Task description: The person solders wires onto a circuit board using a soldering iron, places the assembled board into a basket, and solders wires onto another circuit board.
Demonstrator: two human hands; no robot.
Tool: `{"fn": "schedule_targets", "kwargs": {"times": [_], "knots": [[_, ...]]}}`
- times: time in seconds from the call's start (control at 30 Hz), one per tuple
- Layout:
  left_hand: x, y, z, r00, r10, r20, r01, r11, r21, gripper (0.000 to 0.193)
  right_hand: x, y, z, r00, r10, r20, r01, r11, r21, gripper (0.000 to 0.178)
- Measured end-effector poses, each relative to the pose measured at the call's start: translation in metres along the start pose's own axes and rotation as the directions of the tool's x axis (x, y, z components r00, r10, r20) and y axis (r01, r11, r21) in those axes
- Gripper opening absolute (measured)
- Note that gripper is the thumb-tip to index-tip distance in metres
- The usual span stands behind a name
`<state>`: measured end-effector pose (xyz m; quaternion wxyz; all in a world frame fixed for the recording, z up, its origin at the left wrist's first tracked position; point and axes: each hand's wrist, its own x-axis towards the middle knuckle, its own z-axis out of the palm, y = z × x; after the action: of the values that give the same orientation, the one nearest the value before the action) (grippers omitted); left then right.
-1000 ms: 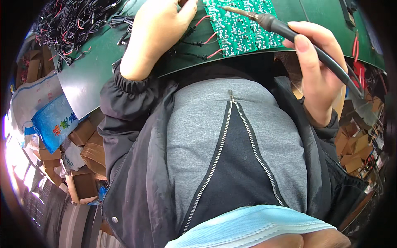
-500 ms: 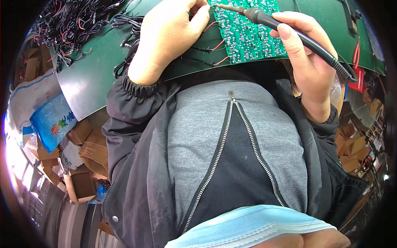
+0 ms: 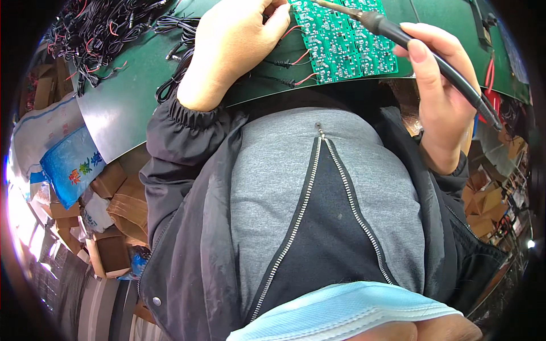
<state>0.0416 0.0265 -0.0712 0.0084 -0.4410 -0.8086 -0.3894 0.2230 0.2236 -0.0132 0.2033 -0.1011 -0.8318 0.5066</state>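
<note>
My right hand [image 3: 446, 94] grips the black handle of a soldering iron [image 3: 396, 33]. The iron slants up and left, its tip over the top of a green circuit board panel [image 3: 335, 54] packed with small components. At the panel's upper left edge, my left hand [image 3: 233, 51] is closed in a pinch, and whatever its fingertips hold is hidden at the frame's top. Below those fingers, black cables [image 3: 282, 63] with red wire ends [image 3: 306, 78] meet the panel's left edge.
A tangled heap of black cables [image 3: 102, 28] lies on the green tabletop [image 3: 122, 108] at the left. Under the table's left side are a blue bag [image 3: 71, 165] and cardboard boxes [image 3: 131, 210]. A red-handled tool [image 3: 490, 74] is at the far right.
The soldering iron in my right hand has moved right, its tip drawing away from my left fingertips. My left hand has barely moved. The panel has shifted slightly upward in view.
</note>
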Motion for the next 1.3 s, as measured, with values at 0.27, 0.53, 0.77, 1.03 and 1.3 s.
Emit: {"fn": "schedule_targets", "kwargs": {"times": [0.27, 0.53, 0.77, 1.03, 1.3], "knots": [[0.0, -0.009, 0.001, 1.0, 0.011, -0.007, -0.011, 1.0, 0.01, 0.007, -0.015, -0.005, -0.01, 0.989, -0.083, 0.12, 0.082, 0.997, 0.01, 0.015], [-0.007, 0.002, -0.025, 0.977, -0.191, 0.094, 0.194, 0.981, -0.022, 0.013, -0.02, -0.004, -0.008, 0.96, -0.114, 0.254, 0.114, 0.993, 0.015, 0.016], [-0.013, 0.006, -0.051, 0.997, 0.05, 0.058, -0.061, 0.974, 0.22, 0.005, -0.018, -0.002, -0.005, 0.955, -0.135, 0.264, 0.142, 0.99, -0.004, 0.017], [0.029, -0.013, -0.085, 0.944, 0.197, -0.266, -0.071, 0.905, 0.419, 0.006, -0.018, 0.001, -0.008, 0.969, -0.154, 0.195, 0.149, 0.988, 0.038, 0.017], [0.027, -0.02, -0.034, 0.987, -0.028, 0.158, 0.013, 0.995, 0.095, 0.012, -0.005, 0.0, -0.001, 0.997, -0.079, 0.0, 0.079, 0.995, 0.066, 0.017]]}}
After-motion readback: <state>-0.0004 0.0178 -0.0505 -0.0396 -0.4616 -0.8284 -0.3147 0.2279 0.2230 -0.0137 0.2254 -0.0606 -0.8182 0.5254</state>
